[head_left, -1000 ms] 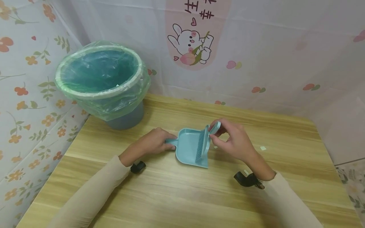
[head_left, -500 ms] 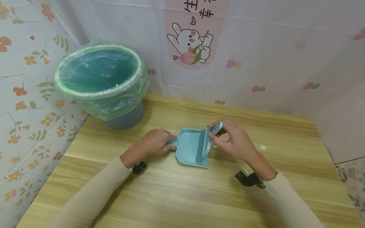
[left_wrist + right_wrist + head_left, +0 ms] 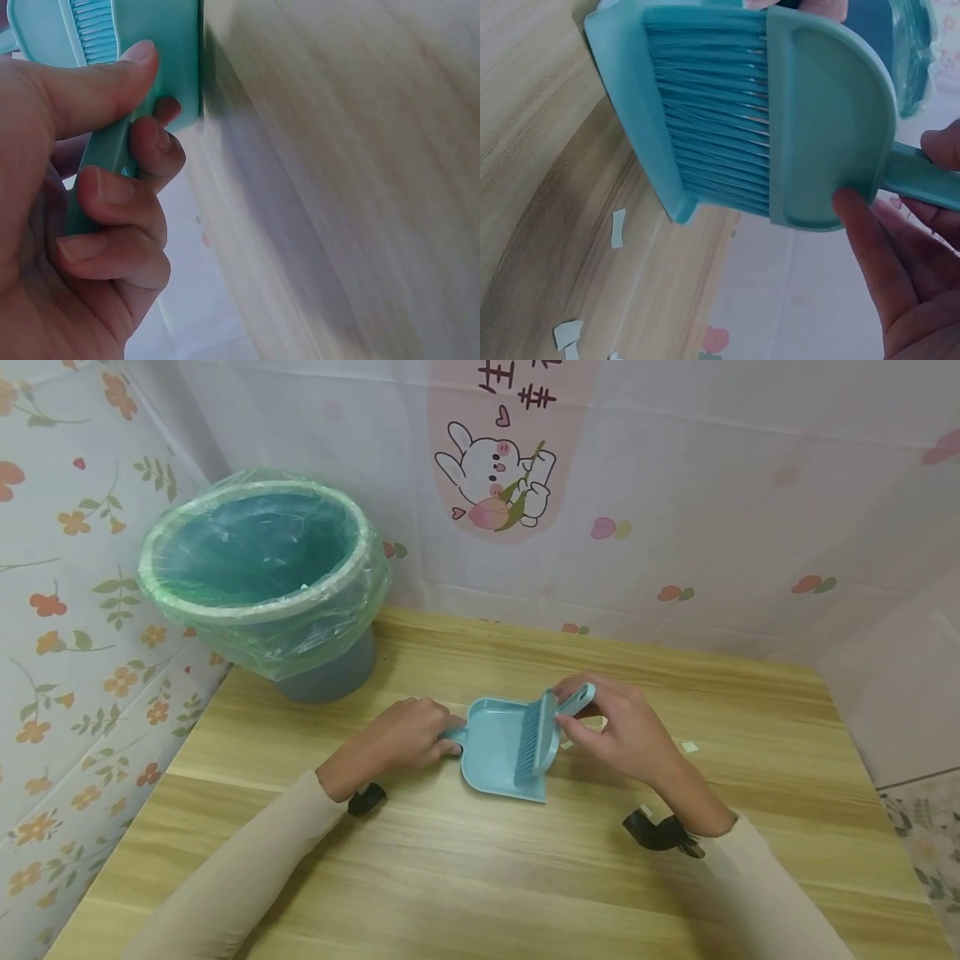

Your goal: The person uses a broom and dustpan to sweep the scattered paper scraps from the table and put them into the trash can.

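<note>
My left hand (image 3: 405,733) grips the handle of a light blue dustpan (image 3: 487,756), which lies low at the table with its wide lip to the right. The left wrist view shows the thumb along the top of the handle (image 3: 105,157) and the fingers curled under it. A matching hand brush (image 3: 549,731) is pinched by its handle in my right hand (image 3: 630,731). Its bristles (image 3: 712,112) point into the pan near the lip, as the right wrist view also shows. One finger of the right hand touches the brush head (image 3: 832,127).
Small pale scraps (image 3: 690,747) lie on the wooden table (image 3: 465,877) right of the pan, several more (image 3: 568,334) in the right wrist view. A grey-blue bin (image 3: 326,681) with a green liner (image 3: 337,627) stands at the back left. Printed cloth (image 3: 675,485) hangs behind.
The brush has tipped, its handle end swinging slightly right and its back turning. My right hand has shifted a little right. The left hand and dustpan stay nearly in place.
</note>
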`<move>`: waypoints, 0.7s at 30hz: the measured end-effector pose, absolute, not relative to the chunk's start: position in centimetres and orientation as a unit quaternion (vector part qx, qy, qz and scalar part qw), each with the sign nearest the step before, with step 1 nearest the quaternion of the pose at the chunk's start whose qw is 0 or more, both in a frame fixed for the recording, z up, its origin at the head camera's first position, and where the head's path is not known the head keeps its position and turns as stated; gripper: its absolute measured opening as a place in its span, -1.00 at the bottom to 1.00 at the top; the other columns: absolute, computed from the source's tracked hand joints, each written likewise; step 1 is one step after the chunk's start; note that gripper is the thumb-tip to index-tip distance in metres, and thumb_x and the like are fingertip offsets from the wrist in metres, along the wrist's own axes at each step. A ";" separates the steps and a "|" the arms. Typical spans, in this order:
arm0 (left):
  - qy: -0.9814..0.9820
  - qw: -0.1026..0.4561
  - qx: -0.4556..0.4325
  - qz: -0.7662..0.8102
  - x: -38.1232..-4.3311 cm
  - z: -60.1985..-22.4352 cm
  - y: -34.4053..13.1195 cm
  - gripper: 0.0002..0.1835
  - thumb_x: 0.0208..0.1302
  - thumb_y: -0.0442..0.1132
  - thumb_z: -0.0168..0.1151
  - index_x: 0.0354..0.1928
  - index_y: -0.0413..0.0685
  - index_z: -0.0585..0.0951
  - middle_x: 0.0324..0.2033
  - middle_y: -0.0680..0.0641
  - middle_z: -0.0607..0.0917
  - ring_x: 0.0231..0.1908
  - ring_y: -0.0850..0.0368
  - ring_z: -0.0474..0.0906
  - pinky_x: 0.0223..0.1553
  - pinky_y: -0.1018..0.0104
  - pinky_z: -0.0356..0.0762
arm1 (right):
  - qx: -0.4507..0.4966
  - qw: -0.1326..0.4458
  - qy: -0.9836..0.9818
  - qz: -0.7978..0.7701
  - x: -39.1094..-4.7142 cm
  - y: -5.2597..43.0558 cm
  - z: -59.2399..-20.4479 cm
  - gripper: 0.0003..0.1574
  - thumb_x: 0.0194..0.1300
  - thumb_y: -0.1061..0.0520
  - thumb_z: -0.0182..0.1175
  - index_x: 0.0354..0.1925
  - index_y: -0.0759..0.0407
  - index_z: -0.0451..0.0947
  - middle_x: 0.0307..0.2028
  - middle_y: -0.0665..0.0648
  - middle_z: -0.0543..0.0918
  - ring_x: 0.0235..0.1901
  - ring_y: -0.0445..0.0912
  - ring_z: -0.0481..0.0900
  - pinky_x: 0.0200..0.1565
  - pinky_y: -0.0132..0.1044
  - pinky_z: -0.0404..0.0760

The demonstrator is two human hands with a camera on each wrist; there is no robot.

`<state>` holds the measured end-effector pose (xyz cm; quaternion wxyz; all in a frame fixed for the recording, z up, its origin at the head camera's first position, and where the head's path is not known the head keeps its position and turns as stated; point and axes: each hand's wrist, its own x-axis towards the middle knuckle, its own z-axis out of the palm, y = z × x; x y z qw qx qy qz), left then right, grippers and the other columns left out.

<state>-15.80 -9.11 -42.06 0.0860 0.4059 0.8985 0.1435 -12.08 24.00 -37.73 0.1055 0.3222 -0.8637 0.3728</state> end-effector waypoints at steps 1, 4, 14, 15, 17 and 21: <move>0.899 0.087 0.406 0.143 -15.8 -42.0 -9.1 -0.68 0.54 -0.11 0.43 0.18 -0.11 0.80 -0.16 -0.05 0.83 -0.19 0.08 0.73 -0.10 0.04 0.70 | 0.322 0.102 -0.864 0.373 -12.0 24.1 -37.7 -0.83 0.39 0.30 0.43 -0.06 0.27 0.70 -0.03 0.12 0.78 -0.18 -0.06 0.81 -0.21 -0.12 0.84; 0.899 0.090 0.405 0.140 -15.7 -41.9 -9.0 -0.69 0.55 -0.11 0.43 0.17 -0.10 0.80 -0.17 -0.04 0.82 -0.20 0.09 0.72 -0.11 0.05 0.70 | 0.315 0.095 -0.869 0.369 -11.9 24.3 -37.6 -0.86 0.39 0.29 0.43 -0.10 0.24 0.70 -0.09 0.08 0.74 -0.27 -0.11 0.77 -0.27 -0.21 0.81; 0.900 0.091 0.406 0.134 -15.6 -41.8 -9.0 -0.77 0.53 -0.10 0.44 0.05 -0.06 0.80 -0.36 0.06 0.69 -0.36 0.18 0.55 -0.23 0.14 0.62 | 0.307 0.051 -0.884 0.350 -11.8 24.5 -37.5 -0.84 0.49 0.24 0.36 -0.01 0.26 0.72 -0.26 -0.01 0.79 -0.41 -0.17 0.74 -0.34 -0.27 0.75; 0.899 0.090 0.406 0.135 -15.6 -41.8 -9.0 -0.78 0.53 -0.10 0.45 0.04 -0.06 0.80 -0.38 0.07 0.68 -0.37 0.18 0.54 -0.24 0.14 0.61 | 0.304 0.045 -0.884 0.352 -11.8 24.5 -37.5 -0.84 0.51 0.24 0.35 0.00 0.25 0.71 -0.27 -0.02 0.79 -0.40 -0.17 0.76 -0.33 -0.27 0.75; 0.899 0.090 0.406 0.134 -15.6 -41.8 -9.0 -0.78 0.53 -0.10 0.45 0.04 -0.06 0.80 -0.38 0.07 0.68 -0.37 0.19 0.54 -0.24 0.15 0.61 | 0.295 0.036 -0.886 0.357 -11.7 24.5 -37.6 -0.84 0.55 0.22 0.32 0.03 0.25 0.70 -0.29 -0.02 0.79 -0.39 -0.13 0.78 -0.31 -0.26 0.76; 0.900 0.090 0.406 0.132 -15.6 -41.8 -9.0 -0.74 0.53 -0.09 0.45 0.08 -0.07 0.80 -0.34 0.05 0.71 -0.34 0.18 0.57 -0.21 0.13 0.64 | 0.271 0.036 -0.891 0.361 -11.3 25.0 -37.6 -0.82 0.59 0.21 0.29 0.08 0.24 0.67 -0.26 0.00 0.82 -0.35 -0.08 0.82 -0.29 -0.24 0.76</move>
